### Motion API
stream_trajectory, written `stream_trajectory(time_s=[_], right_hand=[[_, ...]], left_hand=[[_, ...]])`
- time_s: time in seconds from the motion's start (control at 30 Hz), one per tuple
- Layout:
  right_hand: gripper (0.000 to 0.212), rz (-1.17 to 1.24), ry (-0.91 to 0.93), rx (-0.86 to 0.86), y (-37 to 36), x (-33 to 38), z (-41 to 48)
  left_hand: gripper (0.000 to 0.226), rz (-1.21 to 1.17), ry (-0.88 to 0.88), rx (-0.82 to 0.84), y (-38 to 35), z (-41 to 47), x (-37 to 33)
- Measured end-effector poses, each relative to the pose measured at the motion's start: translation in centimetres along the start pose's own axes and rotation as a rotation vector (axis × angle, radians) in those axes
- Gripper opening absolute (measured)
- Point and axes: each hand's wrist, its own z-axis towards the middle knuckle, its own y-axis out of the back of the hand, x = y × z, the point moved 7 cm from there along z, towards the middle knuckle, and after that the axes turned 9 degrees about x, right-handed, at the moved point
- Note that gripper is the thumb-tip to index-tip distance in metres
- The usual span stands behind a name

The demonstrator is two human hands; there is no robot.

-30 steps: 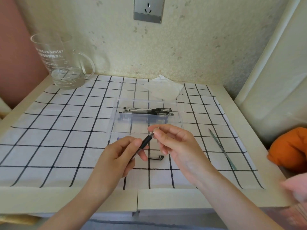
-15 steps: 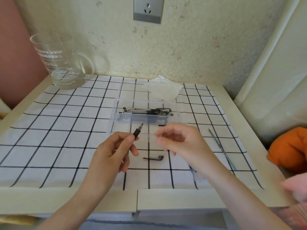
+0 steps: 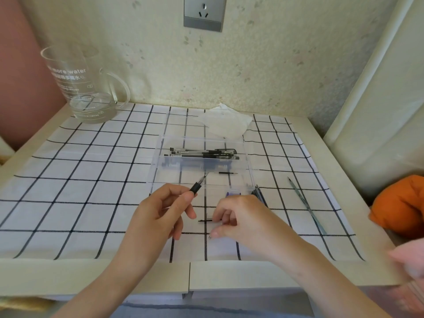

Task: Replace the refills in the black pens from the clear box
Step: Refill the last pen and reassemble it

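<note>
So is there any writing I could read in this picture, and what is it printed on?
"more water": white print on the glass jug, its start cut off at the jug's edge.
Smaller white lines beneath it: too blurred to read.
Barcode label and pale print on the black pens in the clear box: too small to read.
Wall socket: no text.

The clear box [image 3: 249, 157] is glossy transparent plastic. The black pens [image 3: 206, 154] in it have shiny plastic barrels. My table [image 3: 229, 275] has a smooth, matt cream surface under a woven checked cloth [image 3: 91, 180]. The jug [image 3: 78, 88] is clear and glossy. The wall socket [image 3: 203, 13] looks like brushed metal.
</note>
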Motion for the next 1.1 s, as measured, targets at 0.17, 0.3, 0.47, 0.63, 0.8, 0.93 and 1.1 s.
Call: stream_trajectory(time_s=[0.17,0.3,0.47,0.63,0.8,0.93,1.1], right_hand=[[0.011,0.658,0.116,-0.246,3.0,-0.2,-0.7],[0.015,0.936,0.114,-0.198,2.2,-0.4,-0.5],[0.016,0.965,0.175,-0.338,3.6,-0.2,-0.7],[0.014,1.088,0.234,-0.614,8.5,-2.5,-2.1],[0.016,0.791,0.046,-0.679,10.8,-5.4,-2.7],[0.016,0.298,-0.206,-0.535,9.6,-7.2,-1.8],[0.015,0.188,-0.314,-0.399,7.8,-8.5,-0.6]], left_hand=[[0.015,-0.035,0.014,0.067,-0.8,-0.1,0.1],[0.024,-0.046,0.013,0.117,-1.5,-0.2,-0.1],[0.024,-0.049,0.013,0.121,-1.5,-0.2,-0.2],[0.011,0.013,0.016,0.130,-1.4,-0.3,0.2],[0.011,0.016,0.009,0.129,-1.3,-0.2,0.2],[0.010,0.037,-0.001,0.133,-1.3,-0.2,0.2],[0.009,0.063,-0.008,0.134,-1.3,-0.1,0.2]])
